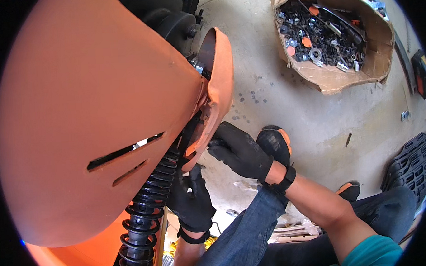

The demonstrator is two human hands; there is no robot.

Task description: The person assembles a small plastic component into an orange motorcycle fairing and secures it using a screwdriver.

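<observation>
A large orange panel (97, 100) with two slots fills the left side. Beside its edge stands a black coil-spring shock absorber (143, 212). A curved orange guard (223, 70) juts out right of the panel, with a bolt (198, 66) near its top. My left hand (191, 205), in a black glove, is under the guard's lower end, beside the spring. Its fingers are bent and partly hidden; what they grip cannot be seen. My gloved right hand (245, 153) is closed at the guard's right edge, its fingertips against or just behind the rim, any held piece hidden.
A torn cardboard box (336, 80) of clips, bolts and other small parts stands on the concrete floor (307, 114) at upper right. A black slotted plastic mat (409, 160) lies at far right. My shoe (273, 142) is beside my right hand. A small bolt-like piece (349, 139) lies nearby.
</observation>
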